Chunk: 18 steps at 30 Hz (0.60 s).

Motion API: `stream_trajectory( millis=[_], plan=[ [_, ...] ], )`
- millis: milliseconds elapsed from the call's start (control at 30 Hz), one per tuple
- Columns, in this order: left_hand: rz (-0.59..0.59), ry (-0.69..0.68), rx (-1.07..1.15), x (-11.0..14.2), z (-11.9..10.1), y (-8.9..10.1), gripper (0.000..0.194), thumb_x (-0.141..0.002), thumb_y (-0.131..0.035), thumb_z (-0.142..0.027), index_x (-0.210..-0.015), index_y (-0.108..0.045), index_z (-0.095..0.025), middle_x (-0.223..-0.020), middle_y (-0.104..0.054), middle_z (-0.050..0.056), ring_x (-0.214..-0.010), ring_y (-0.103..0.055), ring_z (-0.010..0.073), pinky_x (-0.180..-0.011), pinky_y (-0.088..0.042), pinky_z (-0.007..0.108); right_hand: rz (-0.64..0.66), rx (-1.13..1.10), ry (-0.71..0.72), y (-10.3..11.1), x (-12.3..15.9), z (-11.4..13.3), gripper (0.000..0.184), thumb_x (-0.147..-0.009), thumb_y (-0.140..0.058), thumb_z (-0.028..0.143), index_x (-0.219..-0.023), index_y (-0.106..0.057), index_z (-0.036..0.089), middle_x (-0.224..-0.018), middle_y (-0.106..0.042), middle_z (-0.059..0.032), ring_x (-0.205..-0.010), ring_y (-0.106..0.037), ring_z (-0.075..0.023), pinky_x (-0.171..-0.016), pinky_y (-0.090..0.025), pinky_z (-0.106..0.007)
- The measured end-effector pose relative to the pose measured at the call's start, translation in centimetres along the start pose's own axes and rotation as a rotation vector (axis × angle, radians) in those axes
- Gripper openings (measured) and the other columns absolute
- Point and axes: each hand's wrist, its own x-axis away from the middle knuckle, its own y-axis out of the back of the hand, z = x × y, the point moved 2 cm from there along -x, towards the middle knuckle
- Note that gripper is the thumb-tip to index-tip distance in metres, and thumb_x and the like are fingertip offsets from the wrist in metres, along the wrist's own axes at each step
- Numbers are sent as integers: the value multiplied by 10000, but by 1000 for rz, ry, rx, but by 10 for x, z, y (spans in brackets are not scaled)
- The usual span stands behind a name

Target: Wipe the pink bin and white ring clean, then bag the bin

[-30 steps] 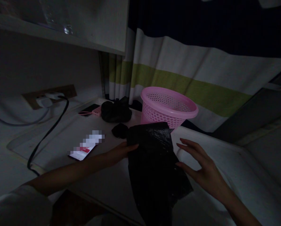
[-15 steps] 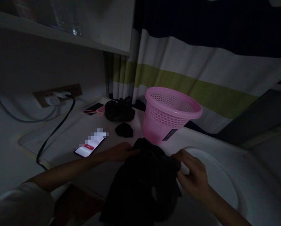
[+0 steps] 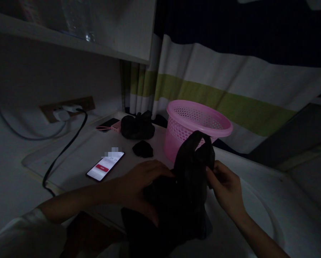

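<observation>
A black plastic bag (image 3: 187, 200) hangs between my hands, its loop handles standing up in front of the pink basket (image 3: 173, 143). My left hand (image 3: 141, 186) curves round the bag's left side, thumb low and fingers over the top. On the right, my right hand (image 3: 226, 186) pinches the bag just below the handles. Behind the bag, a small folded black bundle (image 3: 142, 149) lies on the counter, with a larger black bag bundle (image 3: 137, 126) farther back. The dim light hides the bag's lower folds.
A lit phone (image 3: 105, 166) lies on the white counter (image 3: 76, 157) to the left. Farther back are a pink power bank (image 3: 116, 126) and a dark flat device (image 3: 108, 124). A black cable (image 3: 66, 143) runs from the wall socket (image 3: 87, 103). A round basin (image 3: 257, 200) is at right.
The bag's handles have come upright. My left hand has moved from pinching the top edge to curving round the side, while my right hand has shifted slightly right.
</observation>
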Motion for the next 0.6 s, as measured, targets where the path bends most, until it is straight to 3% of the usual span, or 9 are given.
stream_trajectory(
  millis=[67,167,233,367,500,600],
  plan=[
    [-13,15,25,-2,-4,0,468,-758,-622,-429,-1142,-525,-180,-1034,-648,84,-952,-595,187,-849,-449,318,1,16,1,1,-1,1,339,-779,-595,462,-615,-515,175,-484,-430,42,-432,-381,-67,-392,-311,-190],
    [-55,122,141,-2,-2,2,205,-838,-483,-215,-1007,-596,-191,-925,-669,42,-868,-612,147,-810,-461,299,-7,27,-22,6,-1,2,326,-759,-622,462,-630,-546,173,-494,-464,35,-432,-404,-69,-390,-330,-192],
    [-139,248,268,-2,5,5,190,-828,-489,-211,-972,-612,-193,-911,-668,27,-841,-612,143,-769,-471,286,-40,7,-50,12,0,1,293,-735,-650,454,-684,-585,173,-532,-516,25,-440,-434,-75,-387,-352,-194],
    [-356,458,635,-4,24,14,246,-711,-668,-325,-919,-637,-200,-895,-670,7,-838,-612,170,-752,-482,299,-190,-74,-135,31,3,-12,342,-627,-732,464,-805,-643,186,-670,-622,-3,-528,-538,-116,-444,-439,-219],
    [-534,502,944,-12,38,19,263,-607,-755,-301,-812,-650,-173,-788,-676,18,-778,-620,170,-739,-479,297,-341,-129,-271,54,6,-36,360,-605,-741,465,-820,-660,188,-752,-657,-20,-665,-605,-166,-569,-490,-265],
    [-624,521,1032,-16,43,22,309,-558,-779,-276,-812,-645,-164,-687,-651,1,-654,-598,142,-625,-462,262,-429,-110,-228,74,8,-48,349,-621,-730,416,-880,-658,194,-828,-660,-29,-730,-613,-186,-637,-494,-303]
  ],
)
